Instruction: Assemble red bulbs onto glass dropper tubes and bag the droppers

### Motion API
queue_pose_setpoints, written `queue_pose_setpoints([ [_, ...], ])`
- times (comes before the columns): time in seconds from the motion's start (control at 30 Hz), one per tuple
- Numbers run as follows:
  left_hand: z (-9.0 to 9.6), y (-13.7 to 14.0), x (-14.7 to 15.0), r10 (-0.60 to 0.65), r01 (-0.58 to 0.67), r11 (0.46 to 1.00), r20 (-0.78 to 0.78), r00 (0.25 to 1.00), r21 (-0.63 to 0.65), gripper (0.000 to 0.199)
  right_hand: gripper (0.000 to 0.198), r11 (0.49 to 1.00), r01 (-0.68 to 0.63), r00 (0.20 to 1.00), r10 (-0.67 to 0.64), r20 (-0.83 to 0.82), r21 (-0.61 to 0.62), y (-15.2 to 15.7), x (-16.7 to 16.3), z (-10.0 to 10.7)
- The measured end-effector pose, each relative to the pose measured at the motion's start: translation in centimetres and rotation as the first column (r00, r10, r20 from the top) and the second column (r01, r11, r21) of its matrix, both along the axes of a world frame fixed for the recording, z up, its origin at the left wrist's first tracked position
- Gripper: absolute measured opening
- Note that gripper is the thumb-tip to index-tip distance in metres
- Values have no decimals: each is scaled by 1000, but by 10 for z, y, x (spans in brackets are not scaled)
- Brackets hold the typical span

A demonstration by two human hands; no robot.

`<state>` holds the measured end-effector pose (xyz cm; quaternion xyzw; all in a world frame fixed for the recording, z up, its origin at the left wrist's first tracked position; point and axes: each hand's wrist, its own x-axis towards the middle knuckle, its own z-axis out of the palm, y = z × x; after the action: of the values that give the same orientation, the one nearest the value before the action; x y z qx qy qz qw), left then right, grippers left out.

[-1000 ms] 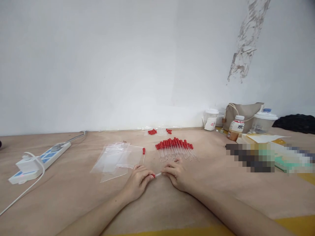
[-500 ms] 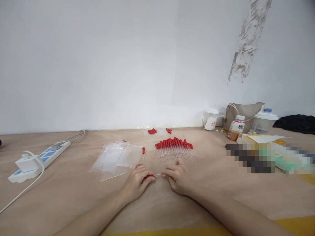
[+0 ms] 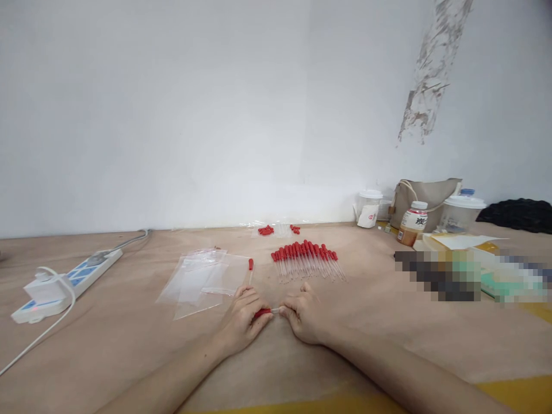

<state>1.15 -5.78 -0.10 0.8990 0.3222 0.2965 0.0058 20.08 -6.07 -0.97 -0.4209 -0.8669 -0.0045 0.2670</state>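
White paint covers the wall [image 3: 194, 115] at the top of my feed, far beyond both hands. Brown sheeting [image 3: 129, 356] spreads beneath the wrists and out to either side of them. Well to the left of the left hand I have a white power strip [image 3: 84, 276] with blue panels, lying at a slant. Well off to the right of the right hand, a grey bag [image 3: 431, 195] rests close to the wall; pixelation hides part of what lies on this side of it.

Clear plastic bags [image 3: 194, 282] overlap just beyond and to the left of the left hand. Just beyond the right hand, apart from its fingers, a row of red-topped droppers [image 3: 308, 259] fans out, tips pointing back toward the hands. Far right of that hand I make out a lidded cup [image 3: 368, 210] and a labelled bottle [image 3: 413, 223].

I see the left hand [image 3: 241, 316] pinching the red end of the held dropper [image 3: 264, 313] and the right hand [image 3: 302, 313] pinching its clear tube, so it lies sideways between them. Another dropper [image 3: 250, 264] lies just past the left fingertips; I can't tell whether they touch. Smallest are 2 clusters of loose red bulbs [image 3: 266, 230], beyond the hands and near the wall.
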Motion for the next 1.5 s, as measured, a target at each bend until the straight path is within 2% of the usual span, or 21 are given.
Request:
queue_pose_setpoints([
  [0.13,2,3,0,47,-47,999,-19,999,28,18,24,999,10,1000,-10,19,34,1,1,4],
  [0.33,5,5,-7,105,-102,990,-24,994,96,15,18,977,-17,990,-14,140,212,-4,8,15],
  [0.4,4,8,-13,154,-155,982,19,988,105,17,18,976,48,991,-73,114,213,-1,14,16],
  [0.47,3,12,-21,223,-228,969,61,973,98,20,20,964,204,978,-209,11,173,8,25,16],
  [0.53,2,17,-29,284,-289,955,74,956,66,19,22,910,408,910,-399,-115,75,23,40,16],
  [0.63,0,23,-36,341,-342,940,69,937,2,15,26,762,636,741,-647,-183,-120,50,67,17],
  [0.7,-1,25,-38,357,-356,934,67,932,-24,15,27,678,705,660,-735,-158,-207,67,82,18],
  [0.8,-3,25,-37,369,-368,929,51,928,-31,14,28,630,743,623,-774,-113,-226,85,95,17],
  [0.93,-3,25,-36,380,-379,924,38,924,-45,14,27,622,754,619,-781,-88,-213,95,97,12],
  [1.17,-1,23,-35,376,-373,924,23,926,-88,12,29,625,741,618,-778,-112,-245,94,98,4],
  [1.4,1,23,-34,369,-363,925,36,929,-112,11,28,639,735,621,-769,-154,-227,88,93,8],
  [1.43,1,23,-34,368,-361,925,44,929,-120,10,26,652,730,631,-758,-164,-205,85,89,11],
  [1.5,3,25,-35,381,-371,920,65,922,-127,14,24,716,682,692,-698,-185,-151,77,75,16],
])
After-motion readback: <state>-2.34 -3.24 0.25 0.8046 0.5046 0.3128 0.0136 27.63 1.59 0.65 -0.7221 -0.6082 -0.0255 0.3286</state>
